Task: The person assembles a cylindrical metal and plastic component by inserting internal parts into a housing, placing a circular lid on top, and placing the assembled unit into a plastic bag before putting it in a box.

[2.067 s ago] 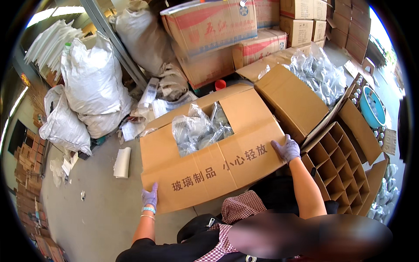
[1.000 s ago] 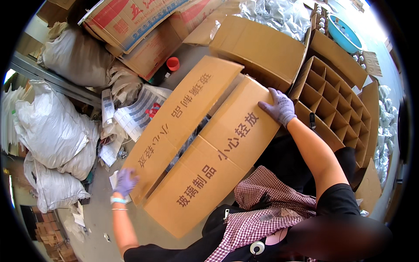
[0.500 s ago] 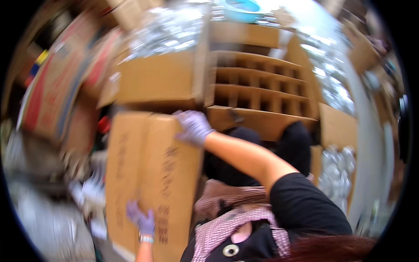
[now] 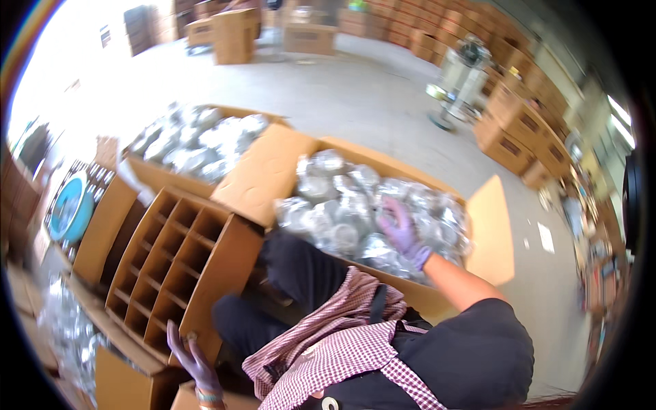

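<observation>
My right hand (image 4: 404,236), in a thin lilac glove, is over an open carton (image 4: 502,232) packed with clear, shiny items wrapped in plastic (image 4: 338,212). Its fingers are parted and slightly bent, touching or just above the wrapped items, with nothing seen in its grasp. My left hand (image 4: 193,361), gloved alike, is raised with fingers spread and holds nothing. It is beside the near corner of a cardboard box with a grid of dividers (image 4: 232,246), whose visible cells look dark and unfilled.
Another carton of wrapped items (image 4: 198,140) lies beyond the divider box. A blue basin (image 4: 72,208) sits at the left. More clear wrapped goods (image 4: 65,321) are at lower left. Stacked cartons (image 4: 523,130) and a stand-like machine (image 4: 458,75) are farther off.
My view has swung right. Both hands have come off the closed carton they were touching; my right hand is now at the carton of wrapped items, my left by the divider box.
</observation>
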{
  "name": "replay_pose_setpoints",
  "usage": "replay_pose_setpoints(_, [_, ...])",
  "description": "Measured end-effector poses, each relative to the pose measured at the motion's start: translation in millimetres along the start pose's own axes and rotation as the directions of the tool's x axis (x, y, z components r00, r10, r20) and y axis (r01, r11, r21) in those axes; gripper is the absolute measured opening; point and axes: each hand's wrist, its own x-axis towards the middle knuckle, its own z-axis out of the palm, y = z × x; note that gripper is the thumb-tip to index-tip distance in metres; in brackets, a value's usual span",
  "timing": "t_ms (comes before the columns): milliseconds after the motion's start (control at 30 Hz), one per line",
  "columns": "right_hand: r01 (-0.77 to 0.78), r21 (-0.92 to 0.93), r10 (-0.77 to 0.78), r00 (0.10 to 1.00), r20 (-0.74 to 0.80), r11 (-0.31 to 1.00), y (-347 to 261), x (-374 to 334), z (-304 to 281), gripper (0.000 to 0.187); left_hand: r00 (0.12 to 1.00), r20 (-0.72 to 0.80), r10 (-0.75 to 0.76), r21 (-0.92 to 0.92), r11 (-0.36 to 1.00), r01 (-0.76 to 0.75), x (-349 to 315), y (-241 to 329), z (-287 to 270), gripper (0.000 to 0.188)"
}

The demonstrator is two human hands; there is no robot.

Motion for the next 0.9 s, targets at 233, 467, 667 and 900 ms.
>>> replay_pose_setpoints(233, [-0.711,-0.562,-0.319,0.464,-0.826,0.422,105.8,-198.0,-342.8,0.053,0.749,0.454,-0.483,-0.314,0.700,0.642,224.4,-29.6,246.5,0.092])
replay_pose_setpoints(467, [-0.124,0.873,0.739,0.596,-0.315,0.472,194.0,-310.4,-349.8,0.065,0.644,0.573,-0.507,-0.628,0.233,0.742,254.0,-22.7,341.6,0.072])
replay_pose_setpoints(667, [-0.717,0.618,0.415,0.694,0.588,0.323,176.1,-222.5,-259.2,0.053,0.433,0.891,-0.133,0.194,0.976,-0.099,229.0,29.6,350.4,0.036])
replay_pose_setpoints(900, [-0.800,-0.597,0.813,-0.383,0.438,-0.055,241.5,-325.9,-258.8,0.028,0.370,0.887,-0.275,0.461,0.554,-0.693,212.5,86.9,409.9,0.089])
